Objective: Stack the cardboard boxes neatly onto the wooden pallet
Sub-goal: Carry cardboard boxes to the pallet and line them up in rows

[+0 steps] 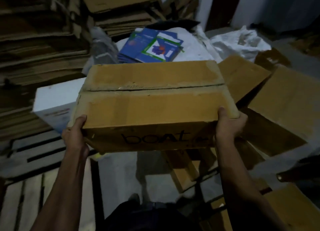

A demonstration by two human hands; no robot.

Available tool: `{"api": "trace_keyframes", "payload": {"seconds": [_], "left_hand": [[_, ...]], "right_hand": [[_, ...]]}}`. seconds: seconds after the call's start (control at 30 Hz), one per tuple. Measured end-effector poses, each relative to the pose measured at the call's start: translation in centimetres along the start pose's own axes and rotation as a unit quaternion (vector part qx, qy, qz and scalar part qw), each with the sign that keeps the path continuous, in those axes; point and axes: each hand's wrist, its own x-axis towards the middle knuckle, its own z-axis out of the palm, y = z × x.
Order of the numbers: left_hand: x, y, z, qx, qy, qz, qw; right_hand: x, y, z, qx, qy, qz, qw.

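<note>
At the far left, stacks of flattened cardboard (39, 45) are seen against the wall, and below them pale slats of the wooden pallet (32, 154) are visible at the lower left. A white box (55, 101) appears to be set on or just beside the pallet's far edge; which of the two cannot be told in the dim light. In the middle, a brown cardboard box (152, 99) with its top flaps shut is held in the air, well above the floor. It is grasped at its near left corner by the left hand (75, 134) and at its near right corner by the right hand (230, 123), both closed firmly around the box edges. To the right, several more cardboard boxes (284, 108) lie scattered and tilted on the floor. The task is judged to be at an early stage: one box is in transit, and most are still to be stacked.
</note>
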Motion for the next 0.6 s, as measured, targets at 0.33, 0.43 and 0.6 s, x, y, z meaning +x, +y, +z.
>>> {"api": "trace_keyframes", "payload": {"seconds": [0.33,0.43,0.6], "left_hand": [[0.9,-0.3,-18.5,-0.01,0.213,-0.02,0.977],[1.2,-0.6,-24.9,0.007,0.26,-0.023,0.965],[2.0,-1.6,-34.9,0.002,0.324,-0.063,0.944]], "right_hand": [[-13.4,4.0,9.5,-0.071,-0.172,-0.013,0.982],[-18.5,6.3,12.9,-0.112,-0.235,-0.022,0.965],[-26.8,10.0,17.9,-0.206,-0.331,-0.043,0.92]]}}
